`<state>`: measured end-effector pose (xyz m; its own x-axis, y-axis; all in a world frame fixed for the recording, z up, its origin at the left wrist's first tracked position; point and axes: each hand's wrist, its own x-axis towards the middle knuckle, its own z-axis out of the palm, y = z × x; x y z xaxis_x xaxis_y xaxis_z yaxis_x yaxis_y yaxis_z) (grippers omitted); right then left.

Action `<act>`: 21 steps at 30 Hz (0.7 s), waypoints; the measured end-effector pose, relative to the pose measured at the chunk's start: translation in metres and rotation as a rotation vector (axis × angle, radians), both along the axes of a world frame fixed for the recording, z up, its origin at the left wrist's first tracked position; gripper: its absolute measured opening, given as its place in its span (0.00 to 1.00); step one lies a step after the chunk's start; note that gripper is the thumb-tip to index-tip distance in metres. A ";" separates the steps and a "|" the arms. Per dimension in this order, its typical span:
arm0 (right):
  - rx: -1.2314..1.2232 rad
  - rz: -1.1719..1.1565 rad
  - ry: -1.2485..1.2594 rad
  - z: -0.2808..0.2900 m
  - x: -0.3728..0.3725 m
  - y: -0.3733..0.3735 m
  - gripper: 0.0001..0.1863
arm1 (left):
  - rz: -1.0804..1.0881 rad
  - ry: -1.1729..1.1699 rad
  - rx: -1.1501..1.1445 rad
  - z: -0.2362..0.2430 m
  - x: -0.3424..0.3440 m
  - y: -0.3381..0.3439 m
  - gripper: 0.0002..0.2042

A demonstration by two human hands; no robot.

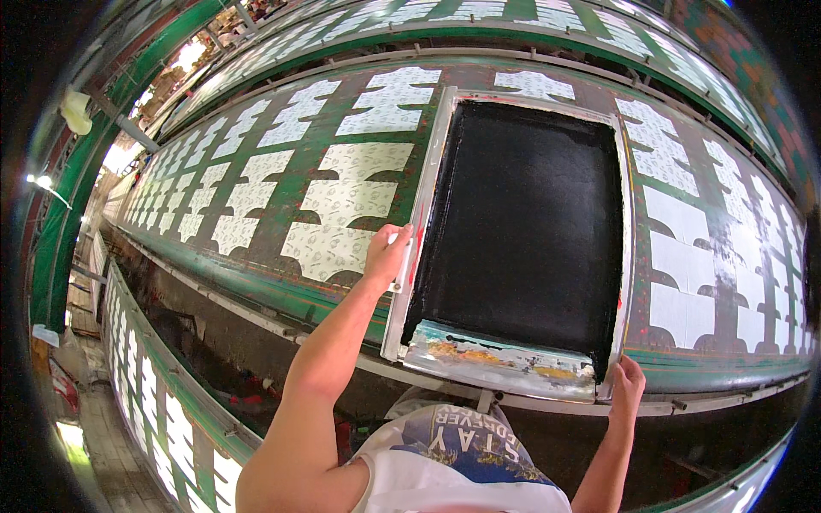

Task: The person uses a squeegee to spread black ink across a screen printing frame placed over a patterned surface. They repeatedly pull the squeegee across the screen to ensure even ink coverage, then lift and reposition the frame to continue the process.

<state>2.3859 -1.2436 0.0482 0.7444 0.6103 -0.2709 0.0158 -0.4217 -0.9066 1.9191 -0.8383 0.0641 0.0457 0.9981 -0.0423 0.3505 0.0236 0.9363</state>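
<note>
A large screen printing frame (629, 256) with pale metal edges lies on the long green table in front of me. Black ink or a black coating (530, 222) covers its mesh, and its near end bar (505, 363) is smeared with teal, orange and white. My left hand (389, 252) is wrapped round a white handle (398, 280) at the frame's left side. Down at the near right corner, the fingers of my right hand (629, 378) close on the frame's edge. White cut fabric pieces (351, 192) with small grey prints lie left of the frame; plain white pieces (682, 265) lie to its right.
A metal rail (282, 329) runs along the table's near edge. Beyond stands another long table (410, 17) with white pieces in rows. A further table (162, 410) with similar pieces is behind me on the left. Green posts (60, 231) rise at the far left.
</note>
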 end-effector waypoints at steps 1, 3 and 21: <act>0.000 0.000 -0.008 -0.002 0.001 -0.001 0.19 | 0.006 0.037 0.036 0.001 0.002 0.000 0.20; 0.002 0.020 -0.025 -0.005 0.004 -0.002 0.19 | -0.009 0.100 0.029 0.004 0.002 -0.001 0.24; -0.130 1.096 -0.978 0.086 -0.186 0.056 0.32 | -0.056 0.323 -0.070 -0.002 0.005 0.002 0.23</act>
